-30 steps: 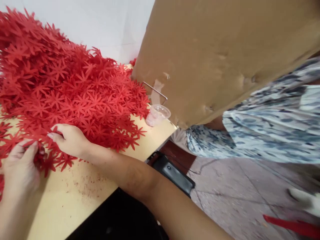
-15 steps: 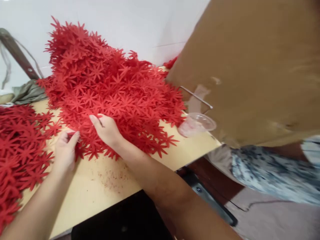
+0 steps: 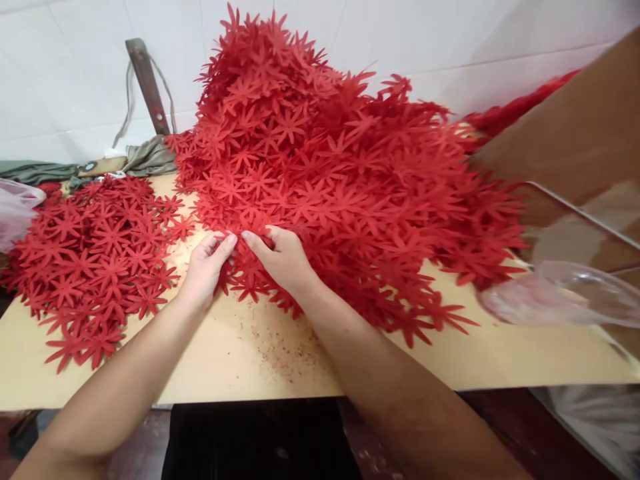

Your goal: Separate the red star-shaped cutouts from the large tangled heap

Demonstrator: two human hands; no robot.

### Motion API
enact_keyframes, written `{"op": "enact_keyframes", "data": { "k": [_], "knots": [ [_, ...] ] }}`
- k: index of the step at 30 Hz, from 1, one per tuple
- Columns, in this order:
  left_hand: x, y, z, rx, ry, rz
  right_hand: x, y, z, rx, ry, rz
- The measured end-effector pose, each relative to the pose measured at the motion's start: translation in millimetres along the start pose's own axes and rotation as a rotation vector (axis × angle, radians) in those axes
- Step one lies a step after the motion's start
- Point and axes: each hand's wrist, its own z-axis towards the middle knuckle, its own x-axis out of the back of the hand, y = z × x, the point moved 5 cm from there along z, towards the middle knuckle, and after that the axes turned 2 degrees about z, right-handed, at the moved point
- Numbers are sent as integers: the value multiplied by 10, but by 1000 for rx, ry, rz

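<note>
A big heap of red, flower-shaped cutouts [image 3: 325,160] with slim petals rises against the wall. At its near edge, my left hand [image 3: 207,263] is closed, thumb against fingers, with a bit of red showing in the pinch. My right hand [image 3: 285,260] is beside it, thumb and forefinger pinched on red material, the thumb tips close together. The held red cutout blends into the heap behind, so its outline is hard to make out. To the left lies a smaller, flatter pile of the same red cutouts [image 3: 105,247].
Reddish crumbs [image 3: 290,353] are scattered on the pale tabletop [image 3: 200,373]. A clear plastic tub [image 3: 565,293] and a large brown cardboard box [image 3: 590,133] stand at the right. Greenish cloth [image 3: 150,157], a metal bracket [image 3: 147,87] and a plastic bag [image 3: 17,210] are at the left.
My view has swung left, so the heap and both hands appear further right. The hands have come closer together. The person's patterned clothing at the right has left the view.
</note>
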Motion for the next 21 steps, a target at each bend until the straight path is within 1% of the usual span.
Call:
{"op": "enact_keyframes", "data": {
  "k": [3, 8, 11, 14, 17, 19, 21],
  "knots": [
    [-14, -3, -7, 12, -34, -4, -49, 20, -15, -16, -53, 31],
    [43, 0, 27, 9, 16, -14, -129, 41, -38, -19, -135, 89],
    [70, 12, 40, 13, 39, -30, -135, 8, -41, 10, -140, 61],
    [95, 38, 45, 21, 73, -42, -107, -43, -29, 58, -113, 88],
    [113, 63, 51, 27, 104, -21, -77, -46, -9, 60, -84, 116],
    [99, 76, 52, 21, 88, -11, -72, -27, -1, 49, -88, 84],
    [57, 79, 46, 18, 34, -15, -81, -10, 1, 48, -112, 12]
  ]
}}
